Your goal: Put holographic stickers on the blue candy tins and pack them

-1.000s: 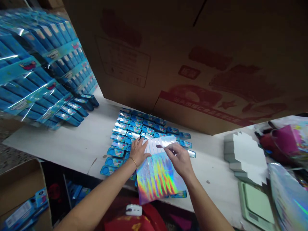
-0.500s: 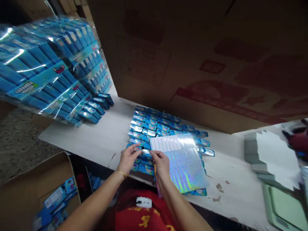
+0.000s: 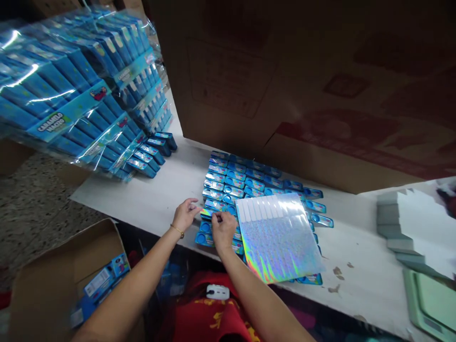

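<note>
Rows of small blue boxes (image 3: 234, 182) stand packed together on the white table. Over the left edge of these rows, a narrow shiny holographic sticker strip (image 3: 207, 213) stretches between my two hands. The fingertips of my left hand (image 3: 185, 217) pinch its left end. My right hand (image 3: 223, 231) is closed with thumb and forefinger at its right end, low over the boxes. To the right of it a rainbow-glinting sticker sheet (image 3: 280, 242) lies across the boxes, with a band of bare white strips along its upper part.
A big cardboard carton (image 3: 285, 95) walls off the back. Film-wrapped stacks of blue boxes (image 3: 71, 104) stand at left, with several loose ones (image 3: 153, 152) beside them. An open carton (image 3: 46, 270) sits lower left. White folded card (image 3: 420, 228) and a green scale (image 3: 432, 299) are right.
Both hands have shifted left over the boxes, away from the sticker sheet, with the strip now showing rainbow colours between them. The view has also turned slightly left.
</note>
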`<action>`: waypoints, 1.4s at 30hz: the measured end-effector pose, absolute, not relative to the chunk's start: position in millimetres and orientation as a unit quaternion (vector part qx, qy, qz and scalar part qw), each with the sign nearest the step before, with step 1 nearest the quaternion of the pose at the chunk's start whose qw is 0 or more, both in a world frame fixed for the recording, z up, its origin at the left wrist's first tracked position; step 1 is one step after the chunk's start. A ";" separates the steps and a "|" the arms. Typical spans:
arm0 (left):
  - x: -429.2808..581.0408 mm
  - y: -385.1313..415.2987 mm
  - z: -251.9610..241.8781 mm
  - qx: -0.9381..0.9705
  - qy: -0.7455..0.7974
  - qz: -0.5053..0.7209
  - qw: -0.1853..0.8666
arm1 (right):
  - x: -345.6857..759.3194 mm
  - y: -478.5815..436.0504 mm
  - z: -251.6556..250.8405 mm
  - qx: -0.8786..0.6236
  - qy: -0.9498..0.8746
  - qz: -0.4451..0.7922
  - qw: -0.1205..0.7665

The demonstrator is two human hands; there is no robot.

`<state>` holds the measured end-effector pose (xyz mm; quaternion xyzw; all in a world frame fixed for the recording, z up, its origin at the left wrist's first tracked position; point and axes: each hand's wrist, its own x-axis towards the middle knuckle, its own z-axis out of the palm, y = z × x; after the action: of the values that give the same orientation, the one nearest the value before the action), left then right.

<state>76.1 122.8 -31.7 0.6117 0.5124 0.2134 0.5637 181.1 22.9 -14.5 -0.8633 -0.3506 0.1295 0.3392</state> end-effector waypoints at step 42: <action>263.8 27.3 -26.8 0.921 0.319 0.120 0.190 | 455.3 -58.8 -9.5 -0.742 -0.670 0.003 -0.017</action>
<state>263.8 27.3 -26.8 0.9209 0.3190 0.1196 0.1896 455.3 -58.8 -9.5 -0.7417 -0.6705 0.0035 -0.0171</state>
